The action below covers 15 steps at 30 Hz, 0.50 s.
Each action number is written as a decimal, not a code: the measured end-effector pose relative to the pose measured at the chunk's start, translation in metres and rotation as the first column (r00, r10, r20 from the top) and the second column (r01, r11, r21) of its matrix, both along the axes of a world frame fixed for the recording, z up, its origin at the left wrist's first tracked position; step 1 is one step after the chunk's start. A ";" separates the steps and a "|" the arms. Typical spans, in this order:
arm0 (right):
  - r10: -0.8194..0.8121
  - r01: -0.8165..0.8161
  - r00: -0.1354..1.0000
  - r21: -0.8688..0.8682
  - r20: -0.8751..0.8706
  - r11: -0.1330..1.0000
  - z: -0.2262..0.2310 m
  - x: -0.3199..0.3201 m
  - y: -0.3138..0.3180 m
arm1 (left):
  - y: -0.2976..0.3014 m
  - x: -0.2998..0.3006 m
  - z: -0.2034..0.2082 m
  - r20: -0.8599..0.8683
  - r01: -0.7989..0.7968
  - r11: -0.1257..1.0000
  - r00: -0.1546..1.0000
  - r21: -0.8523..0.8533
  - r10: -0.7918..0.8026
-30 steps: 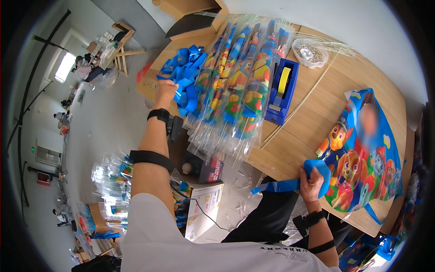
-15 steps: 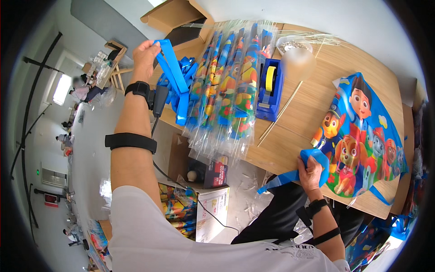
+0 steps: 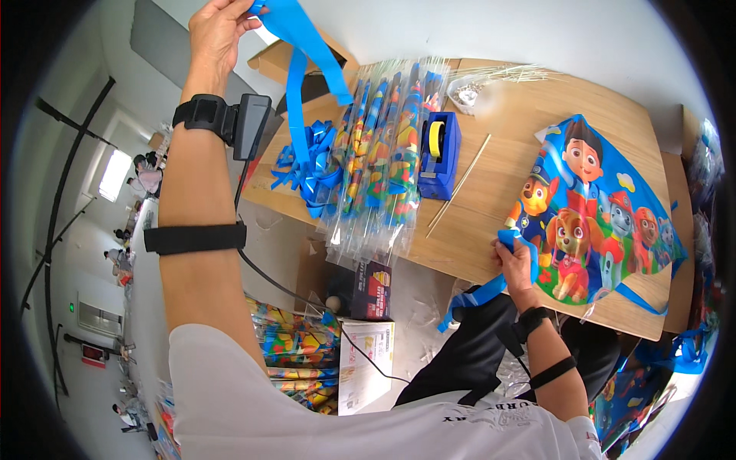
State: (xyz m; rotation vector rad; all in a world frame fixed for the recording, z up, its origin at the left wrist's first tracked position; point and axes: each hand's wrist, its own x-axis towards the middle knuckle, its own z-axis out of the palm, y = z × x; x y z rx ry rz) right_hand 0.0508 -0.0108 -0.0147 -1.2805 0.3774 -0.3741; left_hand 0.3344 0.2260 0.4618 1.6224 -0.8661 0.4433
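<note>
High at the upper left, my left hand (image 3: 217, 38) pinches the end of a blue plastic strip (image 3: 310, 42), which hangs down toward a heap of blue strips (image 3: 307, 165) on the table. My right hand (image 3: 518, 268) is closed on another blue strip (image 3: 486, 293) at the table's front edge; its loose end trails down over my leg. Just beyond that hand lies a blue kite (image 3: 606, 184) printed with cartoon characters, flat on the wooden table (image 3: 506, 165). The fingertips of my right hand are partly covered by the strip.
Clear-bagged rolled kites (image 3: 376, 146) lie beside a blue tape dispenser (image 3: 439, 157). Thin sticks (image 3: 460, 184) and a bowl of small parts (image 3: 464, 93) are on the table. An open carton (image 3: 337, 57) stands behind; boxes (image 3: 372, 290) are below. Other people are far left.
My left hand has risen up and leftward, lifting the blue strip out of the heap. My right hand keeps its hold on its strip near the kite. The view has shifted slightly.
</note>
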 end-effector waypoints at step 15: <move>-0.034 -0.284 0.944 0.858 0.329 0.427 0.170 -0.131 0.018 | -0.101 -0.354 -0.269 -0.276 0.492 0.778 0.869 0.391 -0.411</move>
